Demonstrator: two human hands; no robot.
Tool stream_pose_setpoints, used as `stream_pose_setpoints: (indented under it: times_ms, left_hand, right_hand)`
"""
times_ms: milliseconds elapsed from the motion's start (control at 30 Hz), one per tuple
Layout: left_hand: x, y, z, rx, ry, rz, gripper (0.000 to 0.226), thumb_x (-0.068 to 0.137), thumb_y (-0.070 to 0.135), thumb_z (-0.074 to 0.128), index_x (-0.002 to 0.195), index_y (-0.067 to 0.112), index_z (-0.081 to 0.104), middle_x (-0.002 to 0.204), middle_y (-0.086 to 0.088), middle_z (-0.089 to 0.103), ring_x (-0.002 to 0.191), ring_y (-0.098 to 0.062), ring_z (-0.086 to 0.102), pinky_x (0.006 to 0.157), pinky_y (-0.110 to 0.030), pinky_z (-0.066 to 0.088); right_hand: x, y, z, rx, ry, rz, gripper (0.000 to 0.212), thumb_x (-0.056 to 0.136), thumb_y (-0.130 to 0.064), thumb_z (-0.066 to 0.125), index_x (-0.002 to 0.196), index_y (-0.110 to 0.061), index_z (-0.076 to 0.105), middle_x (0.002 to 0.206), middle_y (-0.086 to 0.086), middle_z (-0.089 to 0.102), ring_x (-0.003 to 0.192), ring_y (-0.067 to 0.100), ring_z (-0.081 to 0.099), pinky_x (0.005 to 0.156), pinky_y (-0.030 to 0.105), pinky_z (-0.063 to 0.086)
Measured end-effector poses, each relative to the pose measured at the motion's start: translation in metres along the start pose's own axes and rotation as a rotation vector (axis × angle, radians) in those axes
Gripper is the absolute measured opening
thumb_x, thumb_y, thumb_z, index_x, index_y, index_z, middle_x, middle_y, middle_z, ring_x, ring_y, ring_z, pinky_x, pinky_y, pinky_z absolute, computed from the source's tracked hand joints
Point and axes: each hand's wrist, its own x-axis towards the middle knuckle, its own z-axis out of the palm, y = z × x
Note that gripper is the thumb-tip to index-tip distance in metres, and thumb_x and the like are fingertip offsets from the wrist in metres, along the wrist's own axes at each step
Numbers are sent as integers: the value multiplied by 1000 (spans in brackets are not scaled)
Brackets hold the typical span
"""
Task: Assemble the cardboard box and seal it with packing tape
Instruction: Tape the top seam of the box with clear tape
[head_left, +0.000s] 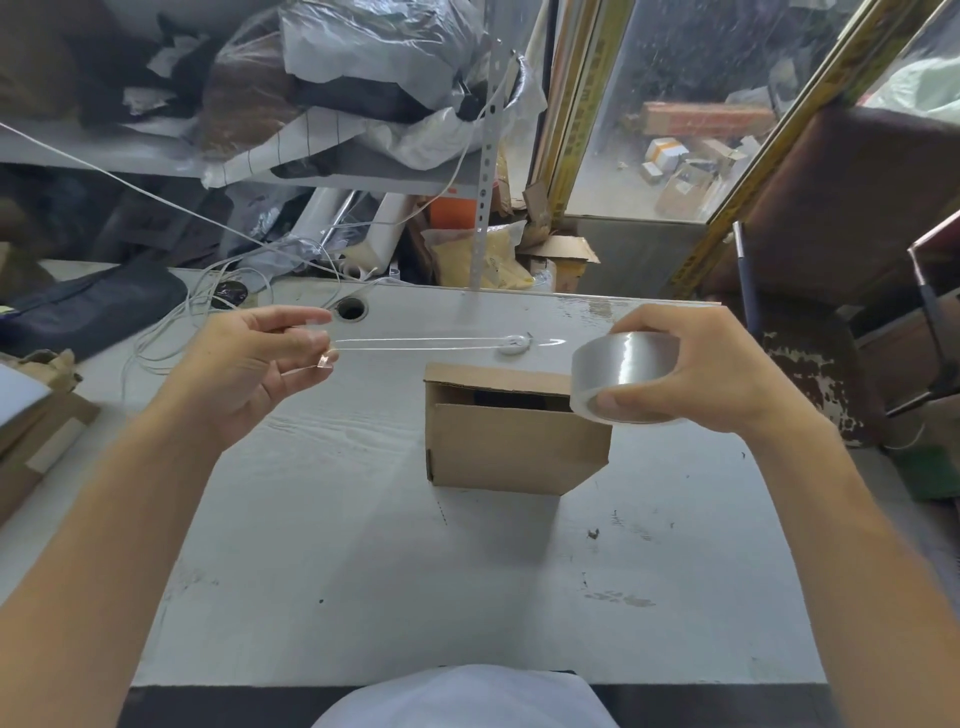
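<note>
Messy storeroom, scuffed grey tabletop (363, 519). Cardboard box (514, 434) mid-table, top flaps not closed yet. Right hand (691, 364) curled round the tape roll (623, 376), left hand (260, 358) fingers (311, 343) pinching the free end, clear strip (441, 343) stretched taut above the box, probably so it won't fold onto itself.

The cardboard box (511, 441) near the middle of the bench (363, 519) is plain brown, dark inside its gap. The bench top is pale grey, flecked with small dark marks. The tape roll (623, 376) looks clear with a silvery sheen. A white cable (208, 296) loops at the far left corner beside a dark navy bag (93, 306). Yellow packets (483, 260) lie beyond the far edge.
</note>
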Motion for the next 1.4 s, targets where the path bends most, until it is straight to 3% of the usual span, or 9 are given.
stream_pose_setpoints:
  times_ms: [133, 367, 533, 833, 1100, 1200, 1333, 1400]
  left_hand:
    - [1, -6, -2, 41, 15, -19, 23, 85, -9, 62, 105, 1, 67, 75, -6, 62, 62, -17, 69, 62, -22, 59]
    - [-1, 2, -23, 112, 76, 36, 21, 85, -10, 61, 101, 2, 68, 62, -1, 62, 61, -15, 71, 63, -22, 59]
    - [2, 5, -29, 106, 56, 6, 24, 85, -9, 61, 105, 2, 68, 71, -7, 61, 61, -16, 70, 63, -22, 59]
    - [4, 5, -46, 32, 71, -16, 27, 90, -9, 55, 106, 9, 67, 62, 2, 68, 59, -11, 70, 60, -17, 57]
    - [6, 10, -62, 117, 146, -6, 28, 86, -6, 62, 107, 11, 68, 66, -1, 73, 63, -13, 73, 59, -18, 58]
    - [5, 9, -66, 157, 146, 1, 27, 88, -7, 61, 106, 13, 67, 65, -2, 73, 63, -13, 74, 60, -18, 58]
    - [3, 8, -67, 194, 144, -1, 29, 87, -6, 63, 106, 15, 66, 66, -3, 73, 64, -14, 74, 62, -19, 59]
    - [5, 5, -70, 191, 135, -8, 30, 86, -7, 64, 108, 14, 66, 67, -4, 73, 65, -15, 74, 61, -19, 59]
  right_hand:
    - [0, 3, 9, -70, -51, 37, 50, 65, -45, 87, 107, -35, 62, 99, -14, 60, 92, 14, 59, 70, 27, 56]
    - [-3, 18, -1, -323, -29, 11, 60, 67, -54, 82, 118, -27, 66, 106, -2, 70, 91, 18, 63, 78, 42, 58]
    - [-6, 22, -5, -219, -25, 16, 58, 65, -53, 84, 116, -32, 65, 107, -5, 68, 93, 18, 62, 79, 40, 58]
    - [-2, 5, 1, 97, 28, -35, 61, 58, -55, 81, 112, -35, 62, 107, -17, 60, 101, 8, 57, 72, 17, 50]
    - [20, 12, 38, 169, -8, -13, 45, 64, -29, 91, 98, -36, 63, 95, -20, 62, 91, -15, 54, 65, 5, 47]
    - [22, 13, 42, 161, -23, -6, 46, 65, -30, 91, 101, -36, 62, 95, -18, 62, 92, -14, 55, 65, 7, 50]
    - [23, 13, 43, 98, -50, -4, 48, 65, -37, 89, 105, -35, 63, 97, -16, 63, 89, 5, 62, 67, 17, 54]
    - [24, 12, 43, 62, -63, -11, 48, 67, -38, 88, 107, -35, 62, 98, -16, 63, 89, 6, 60, 68, 16, 52]
